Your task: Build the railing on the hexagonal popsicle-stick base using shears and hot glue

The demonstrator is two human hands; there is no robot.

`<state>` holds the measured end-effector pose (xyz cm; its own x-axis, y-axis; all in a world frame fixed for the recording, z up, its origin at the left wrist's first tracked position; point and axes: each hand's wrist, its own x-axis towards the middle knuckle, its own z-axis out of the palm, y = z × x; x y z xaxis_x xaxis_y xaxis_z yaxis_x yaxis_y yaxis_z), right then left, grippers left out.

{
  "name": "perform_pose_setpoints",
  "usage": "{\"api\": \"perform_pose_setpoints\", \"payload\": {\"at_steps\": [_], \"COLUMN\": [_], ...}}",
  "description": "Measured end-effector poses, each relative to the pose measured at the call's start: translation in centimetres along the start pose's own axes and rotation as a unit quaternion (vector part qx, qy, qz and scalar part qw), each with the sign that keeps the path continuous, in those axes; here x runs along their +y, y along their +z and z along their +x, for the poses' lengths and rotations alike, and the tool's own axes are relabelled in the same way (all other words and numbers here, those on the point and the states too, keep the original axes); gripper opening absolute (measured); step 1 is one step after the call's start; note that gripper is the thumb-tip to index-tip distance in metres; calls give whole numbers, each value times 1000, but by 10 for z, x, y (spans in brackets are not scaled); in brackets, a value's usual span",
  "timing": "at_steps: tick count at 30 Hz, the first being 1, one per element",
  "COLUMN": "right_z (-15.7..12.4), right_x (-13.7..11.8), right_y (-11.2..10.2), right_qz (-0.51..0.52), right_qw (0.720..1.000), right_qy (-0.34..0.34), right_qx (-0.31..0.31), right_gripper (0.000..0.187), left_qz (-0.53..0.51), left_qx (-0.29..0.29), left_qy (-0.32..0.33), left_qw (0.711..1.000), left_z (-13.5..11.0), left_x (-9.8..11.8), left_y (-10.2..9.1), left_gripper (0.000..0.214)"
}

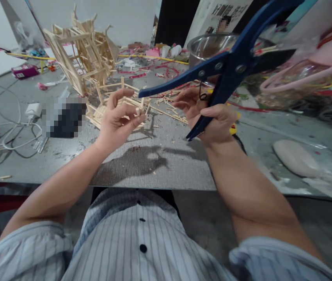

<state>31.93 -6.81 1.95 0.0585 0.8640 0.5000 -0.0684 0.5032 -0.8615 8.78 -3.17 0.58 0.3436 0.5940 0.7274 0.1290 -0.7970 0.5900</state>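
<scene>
My left hand (114,121) is closed in a pinch on a small pale wooden stick (138,111), most of it hidden by the fingers. My right hand (217,123) grips one handle of a blue hand cutter (231,64), held raised above the table with its handles spread apart. The cutter's dark blade points to the right. Behind my left hand lies a low frame of wooden sticks (97,115), partly covered by the hand. Loose wooden sticks (166,113) are scattered between and beyond my hands.
A tall wooden stick structure (86,58) stands at the back left. A metal bowl (197,48) and a pink-rimmed basket (297,80) are at the back right. A white charger (33,112) with cable lies left; a pale rounded object (296,158) lies right. The table's front edge (154,188) runs before my body.
</scene>
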Motion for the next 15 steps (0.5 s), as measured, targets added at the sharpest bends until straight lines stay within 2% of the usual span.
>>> {"api": "perform_pose_setpoints", "payload": {"at_steps": [3, 6, 9, 15], "right_z": [1, 0, -2, -3], "right_x": [6, 11, 16, 24], "right_y": [-6, -8, -8, -7], "right_qz": [-1, 12, 30, 23], "right_qw": [1000, 999, 998, 995], "right_qy": [22, 32, 56, 94], "right_qx": [-12, -18, -11, -4], "right_gripper": [27, 23, 20, 22], "left_qz": [-25, -80, -134, -228], "left_qx": [-23, -41, -45, -95], "left_qy": [-6, -39, -100, -217], "left_qw": [999, 995, 985, 944], "left_z": [3, 6, 5, -1], "left_x": [-1, 0, 1, 7], "left_y": [-3, -4, 0, 8], "left_gripper": [33, 33, 33, 43]}}
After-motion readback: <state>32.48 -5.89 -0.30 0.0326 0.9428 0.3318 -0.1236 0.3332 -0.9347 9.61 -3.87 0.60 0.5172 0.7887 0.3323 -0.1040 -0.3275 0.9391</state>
